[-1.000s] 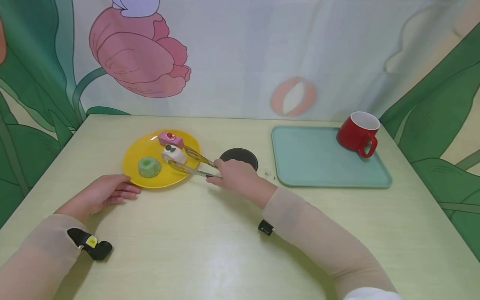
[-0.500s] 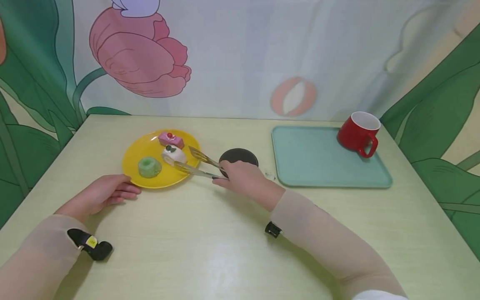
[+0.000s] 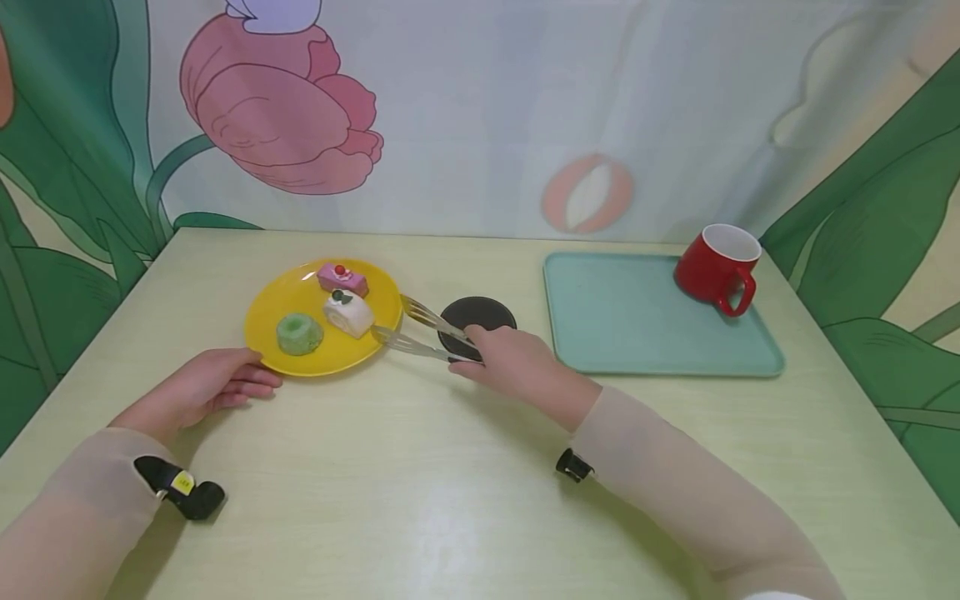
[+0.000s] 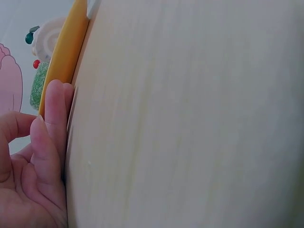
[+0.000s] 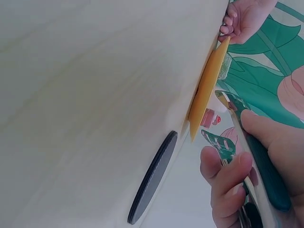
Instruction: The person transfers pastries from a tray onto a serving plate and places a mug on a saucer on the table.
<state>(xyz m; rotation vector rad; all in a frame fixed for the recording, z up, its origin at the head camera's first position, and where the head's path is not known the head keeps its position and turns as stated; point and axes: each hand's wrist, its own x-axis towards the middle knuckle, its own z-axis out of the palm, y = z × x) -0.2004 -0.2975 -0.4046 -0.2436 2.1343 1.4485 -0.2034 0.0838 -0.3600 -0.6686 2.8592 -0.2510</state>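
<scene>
My left hand (image 3: pixel 217 385) pinches the near-left rim of a yellow plate (image 3: pixel 262 317), thumb above and fingers under it in the left wrist view. On the plate lie a green ring-shaped cake (image 3: pixel 298 334), a white cake roll (image 3: pixel 348 313) with a dark green topping, and a pink cake (image 3: pixel 342 280) with a red berry. My right hand (image 3: pixel 517 367) grips metal tongs (image 3: pixel 420 343), whose jaws are spread with nothing between them. The tongs' tips are at the plate's right edge, apart from the cakes. In the right wrist view, the fingers wrap the tongs' dark handles.
A round black coaster (image 3: pixel 477 312) lies on the table beyond my right hand, partly covered by the tongs. At the right, a teal tray (image 3: pixel 622 317) carries a red mug (image 3: pixel 711 262) in its far right corner. A printed curtain (image 3: pixel 465 125) hangs behind the table.
My right hand has drawn the tongs to the right, away from the white cake roll, toward the plate's edge. The left hand, plate and cakes have stayed in place.
</scene>
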